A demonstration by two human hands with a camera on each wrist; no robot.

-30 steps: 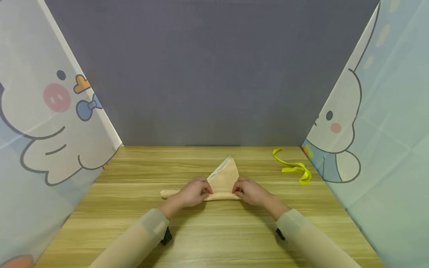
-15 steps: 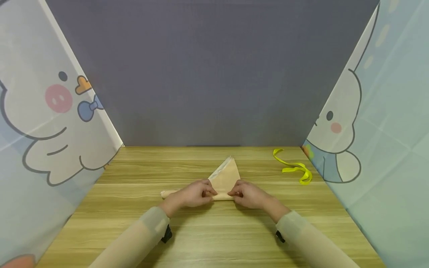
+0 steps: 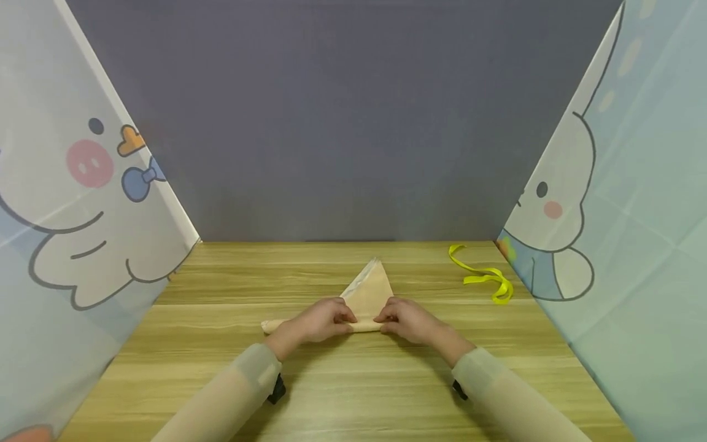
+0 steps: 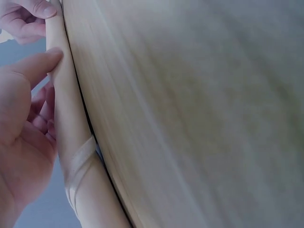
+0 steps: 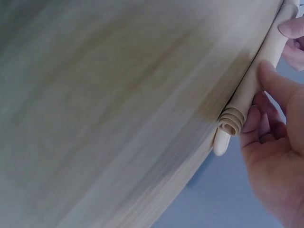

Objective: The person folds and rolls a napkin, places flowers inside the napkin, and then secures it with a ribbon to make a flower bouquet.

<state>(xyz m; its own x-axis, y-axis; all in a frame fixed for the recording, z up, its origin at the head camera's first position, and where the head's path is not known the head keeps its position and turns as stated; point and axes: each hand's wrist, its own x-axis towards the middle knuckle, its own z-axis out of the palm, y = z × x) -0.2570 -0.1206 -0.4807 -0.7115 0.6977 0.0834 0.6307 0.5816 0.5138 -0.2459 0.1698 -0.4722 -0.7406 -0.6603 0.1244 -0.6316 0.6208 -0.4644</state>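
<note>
A beige cloth (image 3: 369, 296) lies on the table, its near part rolled into a tube and its far part a flat triangle pointing away. My left hand (image 3: 324, 319) pinches the roll left of its middle, thumb in front and fingers over it. Opposite, a short gap away, my right hand (image 3: 410, 321) grips it the same way. The roll's left end sticks out beyond my left hand. In the left wrist view a wrapped edge crosses the rolled cloth (image 4: 71, 114). The right wrist view shows the spiral end of the roll (image 5: 231, 127) beside my right fingers.
A loose yellow ribbon (image 3: 486, 277) lies curled at the back right of the wood-grain table (image 3: 364, 393). A dark grey panel (image 3: 353, 123) rises behind the table. Cartoon-printed sheets (image 3: 635, 233) stand along both sides.
Both hands have moved inward along the roll, narrowing the gap between them, and still pinch it. The ribbon has stayed in place.
</note>
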